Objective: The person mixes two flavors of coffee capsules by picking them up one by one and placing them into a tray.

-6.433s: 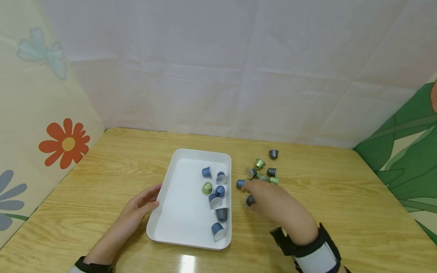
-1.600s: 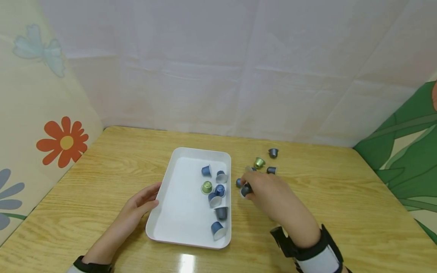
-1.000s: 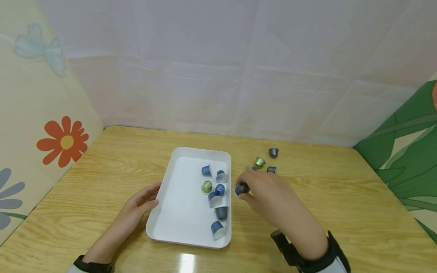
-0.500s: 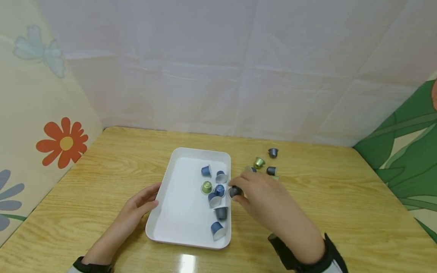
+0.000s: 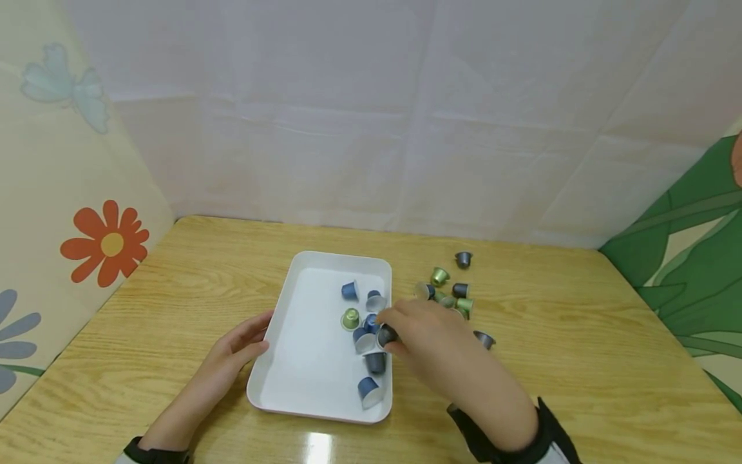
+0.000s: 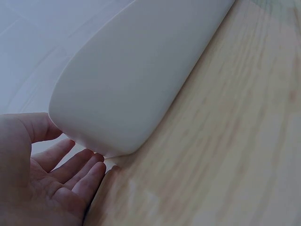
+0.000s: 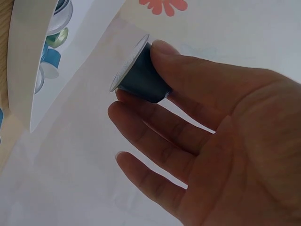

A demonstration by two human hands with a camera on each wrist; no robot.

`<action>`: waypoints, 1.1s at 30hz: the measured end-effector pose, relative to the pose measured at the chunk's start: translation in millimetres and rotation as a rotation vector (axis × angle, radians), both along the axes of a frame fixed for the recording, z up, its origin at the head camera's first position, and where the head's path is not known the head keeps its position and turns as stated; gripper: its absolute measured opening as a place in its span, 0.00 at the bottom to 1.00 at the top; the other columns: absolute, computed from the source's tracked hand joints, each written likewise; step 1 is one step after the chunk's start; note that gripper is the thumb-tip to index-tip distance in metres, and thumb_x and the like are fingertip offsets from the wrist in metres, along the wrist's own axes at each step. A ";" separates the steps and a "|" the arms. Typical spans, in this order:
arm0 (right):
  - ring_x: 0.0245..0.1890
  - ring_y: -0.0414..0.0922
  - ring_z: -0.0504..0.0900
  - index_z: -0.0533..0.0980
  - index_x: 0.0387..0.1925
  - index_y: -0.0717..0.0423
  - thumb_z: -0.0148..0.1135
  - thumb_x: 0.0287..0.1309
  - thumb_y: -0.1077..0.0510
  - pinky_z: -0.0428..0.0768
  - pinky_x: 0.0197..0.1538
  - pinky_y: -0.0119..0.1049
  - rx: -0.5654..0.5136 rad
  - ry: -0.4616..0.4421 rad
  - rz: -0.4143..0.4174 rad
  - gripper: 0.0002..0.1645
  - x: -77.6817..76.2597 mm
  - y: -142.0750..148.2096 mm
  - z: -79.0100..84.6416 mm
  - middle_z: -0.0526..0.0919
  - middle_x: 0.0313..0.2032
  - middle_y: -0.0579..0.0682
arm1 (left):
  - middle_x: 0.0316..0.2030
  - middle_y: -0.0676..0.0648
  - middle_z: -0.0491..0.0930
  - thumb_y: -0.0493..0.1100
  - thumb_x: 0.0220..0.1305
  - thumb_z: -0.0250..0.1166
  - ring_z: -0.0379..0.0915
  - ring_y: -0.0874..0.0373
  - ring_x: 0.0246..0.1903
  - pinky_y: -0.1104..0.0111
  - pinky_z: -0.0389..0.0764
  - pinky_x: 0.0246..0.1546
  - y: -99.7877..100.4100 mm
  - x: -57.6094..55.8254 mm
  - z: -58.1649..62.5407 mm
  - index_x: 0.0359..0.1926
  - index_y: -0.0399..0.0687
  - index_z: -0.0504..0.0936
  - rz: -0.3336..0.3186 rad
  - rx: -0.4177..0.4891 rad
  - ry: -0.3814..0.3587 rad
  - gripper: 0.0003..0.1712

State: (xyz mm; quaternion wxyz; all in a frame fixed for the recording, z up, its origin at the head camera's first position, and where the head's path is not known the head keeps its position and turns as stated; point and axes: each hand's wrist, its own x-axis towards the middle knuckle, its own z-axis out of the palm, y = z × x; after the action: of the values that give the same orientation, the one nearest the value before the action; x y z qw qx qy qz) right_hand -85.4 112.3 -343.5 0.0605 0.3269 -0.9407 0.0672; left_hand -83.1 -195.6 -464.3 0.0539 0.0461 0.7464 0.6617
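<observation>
My right hand (image 5: 431, 341) pinches a dark coffee capsule (image 5: 386, 335) between thumb and fingers, over the right rim of a white tray (image 5: 307, 367). In the right wrist view that capsule (image 7: 145, 77) is tilted, its pale foil lid facing left, and the other fingers are spread loosely. My left hand (image 5: 236, 351) rests against the tray's left side; in the left wrist view the relaxed fingertips touch near the tray's corner. Inside the tray, along its right half, lie several capsules, among them a green capsule (image 5: 350, 319), blue ones and a dark grey capsule (image 5: 375, 363).
Right of the tray, a loose group of capsules lies on the wooden table (image 5: 232, 258), including a green capsule (image 5: 440, 276) and a dark capsule (image 5: 460, 290). One grey capsule (image 5: 463, 260) sits farther back, another grey capsule (image 5: 484, 339) beside my right forearm. A white cloth (image 5: 348, 129) hangs behind.
My right hand has picked up the dark capsule from the table and carried it left to the tray's right rim. More of the loose group now shows. My left hand has stayed in place.
</observation>
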 end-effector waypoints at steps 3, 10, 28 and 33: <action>0.39 0.43 0.82 0.83 0.45 0.54 0.78 0.49 0.58 0.82 0.42 0.38 0.005 0.021 0.034 0.19 0.0 -1.3 -2.2 0.84 0.39 0.46 | 0.67 0.33 0.67 0.37 0.70 0.58 0.71 0.64 0.58 0.75 0.75 0.51 0.5 0.0 0.6 0.71 0.32 0.63 0.001 0.000 -0.011 0.31; 0.40 0.45 0.82 0.82 0.45 0.54 0.79 0.46 0.61 0.81 0.45 0.42 0.006 0.026 0.096 0.22 -0.5 -3.9 -6.3 0.84 0.40 0.46 | 0.66 0.31 0.67 0.36 0.71 0.57 0.71 0.70 0.54 0.74 0.76 0.50 0.5 -1.0 -1.2 0.70 0.30 0.63 -0.006 0.021 0.015 0.30; 0.41 0.43 0.82 0.82 0.44 0.54 0.77 0.47 0.64 0.80 0.46 0.40 0.086 -0.032 0.141 0.19 0.7 -18.2 -17.1 0.84 0.40 0.45 | 0.66 0.32 0.67 0.37 0.71 0.58 0.70 0.71 0.55 0.76 0.74 0.52 0.1 -0.5 0.4 0.70 0.31 0.63 -0.014 0.023 0.005 0.31; 0.42 0.42 0.81 0.82 0.43 0.53 0.74 0.50 0.66 0.80 0.47 0.39 0.091 -0.035 0.172 0.18 1.8 -19.8 -22.3 0.84 0.41 0.45 | 0.66 0.32 0.68 0.37 0.70 0.58 0.71 0.72 0.54 0.76 0.74 0.52 0.4 -0.1 -0.6 0.70 0.30 0.63 -0.019 0.014 0.014 0.31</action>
State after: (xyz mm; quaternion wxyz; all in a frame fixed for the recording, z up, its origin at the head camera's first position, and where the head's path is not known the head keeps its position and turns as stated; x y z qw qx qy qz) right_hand -83.7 92.5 -365.8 0.0230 0.4074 -0.9123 0.0349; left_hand -83.3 -195.2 -464.9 0.0545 0.0582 0.7418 0.6659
